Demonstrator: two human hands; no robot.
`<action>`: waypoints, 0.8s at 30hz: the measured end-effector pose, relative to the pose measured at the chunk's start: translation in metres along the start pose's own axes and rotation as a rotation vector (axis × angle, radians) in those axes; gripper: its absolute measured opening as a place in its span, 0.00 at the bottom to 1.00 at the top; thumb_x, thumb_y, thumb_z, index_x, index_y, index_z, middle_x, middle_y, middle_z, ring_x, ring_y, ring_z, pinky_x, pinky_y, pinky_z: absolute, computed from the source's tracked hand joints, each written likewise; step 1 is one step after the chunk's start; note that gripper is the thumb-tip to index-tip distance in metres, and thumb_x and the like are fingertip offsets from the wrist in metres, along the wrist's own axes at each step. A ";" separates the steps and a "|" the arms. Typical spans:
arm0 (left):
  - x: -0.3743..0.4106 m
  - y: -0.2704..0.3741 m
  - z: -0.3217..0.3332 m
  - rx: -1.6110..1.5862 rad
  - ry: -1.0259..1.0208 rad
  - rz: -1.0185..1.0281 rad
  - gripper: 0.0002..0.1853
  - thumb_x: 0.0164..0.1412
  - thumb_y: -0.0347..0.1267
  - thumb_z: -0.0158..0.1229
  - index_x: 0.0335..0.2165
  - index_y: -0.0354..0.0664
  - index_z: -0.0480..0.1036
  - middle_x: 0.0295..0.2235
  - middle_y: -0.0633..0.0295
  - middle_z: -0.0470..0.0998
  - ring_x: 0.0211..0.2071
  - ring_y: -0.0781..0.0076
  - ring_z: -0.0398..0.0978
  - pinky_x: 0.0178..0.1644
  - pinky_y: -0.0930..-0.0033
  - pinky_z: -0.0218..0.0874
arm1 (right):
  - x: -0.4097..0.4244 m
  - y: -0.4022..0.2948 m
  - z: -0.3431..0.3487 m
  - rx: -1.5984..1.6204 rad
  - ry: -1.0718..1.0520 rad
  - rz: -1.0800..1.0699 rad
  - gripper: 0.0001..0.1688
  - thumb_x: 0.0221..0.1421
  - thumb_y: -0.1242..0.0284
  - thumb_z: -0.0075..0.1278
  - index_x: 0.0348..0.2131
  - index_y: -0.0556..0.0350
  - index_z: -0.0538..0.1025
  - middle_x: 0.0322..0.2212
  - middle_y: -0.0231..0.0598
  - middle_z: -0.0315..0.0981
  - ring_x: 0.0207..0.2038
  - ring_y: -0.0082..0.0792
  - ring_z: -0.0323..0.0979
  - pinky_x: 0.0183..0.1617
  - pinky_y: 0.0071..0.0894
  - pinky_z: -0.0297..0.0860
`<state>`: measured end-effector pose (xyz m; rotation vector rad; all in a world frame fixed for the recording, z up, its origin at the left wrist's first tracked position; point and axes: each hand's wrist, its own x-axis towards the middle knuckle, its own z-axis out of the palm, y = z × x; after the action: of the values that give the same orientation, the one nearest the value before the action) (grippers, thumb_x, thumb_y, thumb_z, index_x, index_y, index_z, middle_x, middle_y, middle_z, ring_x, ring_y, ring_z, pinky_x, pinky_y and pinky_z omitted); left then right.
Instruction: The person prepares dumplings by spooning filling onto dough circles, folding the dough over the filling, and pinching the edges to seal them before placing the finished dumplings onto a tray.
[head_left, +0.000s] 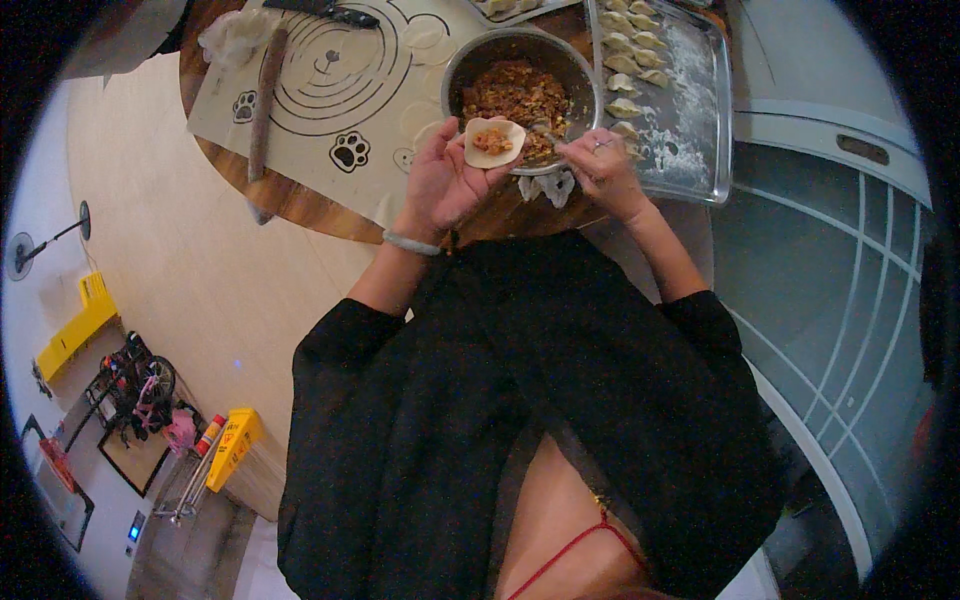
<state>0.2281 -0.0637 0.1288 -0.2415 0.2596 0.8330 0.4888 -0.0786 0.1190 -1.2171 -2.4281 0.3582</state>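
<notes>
On the fingers of my left hand (450, 176) lies a round dough wrapper (493, 157) with a lump of filling (492, 140) at its middle. My right hand (606, 169) grips a utensil (551, 135), blurred and probably a spoon, whose end is over the near right part of a steel bowl (448, 82). Chopped filling (517, 86) covers the bottom of the bowl. Right of it, a metal tray (724, 112) dusted with flour bears rows of folded dumplings (619, 64). Several flat wrappers (420, 116) rest on the printed mat (315, 142) left of the bowl.
A wooden rolling pin (266, 105) lies on the mat, near a crumpled plastic bag (236, 37) and a black-handled tool (352, 16). The round wooden table (300, 214) has its curved edge before me. A crumpled whitish thing (547, 186) sits below the bowl. Another tray (517, 11) stands behind it.
</notes>
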 end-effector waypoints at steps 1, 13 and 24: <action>-0.002 0.000 0.001 0.033 0.001 0.000 0.28 0.65 0.42 0.37 0.52 0.27 0.58 0.53 0.44 0.62 0.55 0.48 0.61 0.60 0.51 0.52 | 0.002 -0.004 -0.001 0.007 -0.004 0.006 0.18 0.44 0.77 0.56 0.39 0.52 0.76 0.33 0.36 0.71 0.38 0.39 0.67 0.47 0.34 0.60; -0.005 -0.017 0.023 0.059 -0.212 -0.140 0.23 0.67 0.40 0.35 0.51 0.35 0.61 0.51 0.53 0.67 0.52 0.61 0.66 0.57 0.57 0.57 | 0.043 -0.062 -0.046 0.090 0.165 -0.233 0.20 0.40 0.71 0.58 0.38 0.44 0.76 0.35 0.28 0.69 0.41 0.36 0.66 0.46 0.38 0.61; -0.005 -0.009 0.037 0.453 0.097 -0.099 0.20 0.65 0.37 0.39 0.48 0.34 0.64 0.47 0.55 0.71 0.46 0.64 0.71 0.52 0.60 0.63 | 0.046 -0.059 -0.049 0.030 0.177 -0.306 0.17 0.39 0.73 0.53 0.35 0.44 0.77 0.33 0.25 0.68 0.38 0.34 0.65 0.44 0.37 0.64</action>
<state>0.2369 -0.0618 0.1663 0.1294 0.5147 0.6454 0.4449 -0.0734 0.1968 -0.8091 -2.3949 0.1866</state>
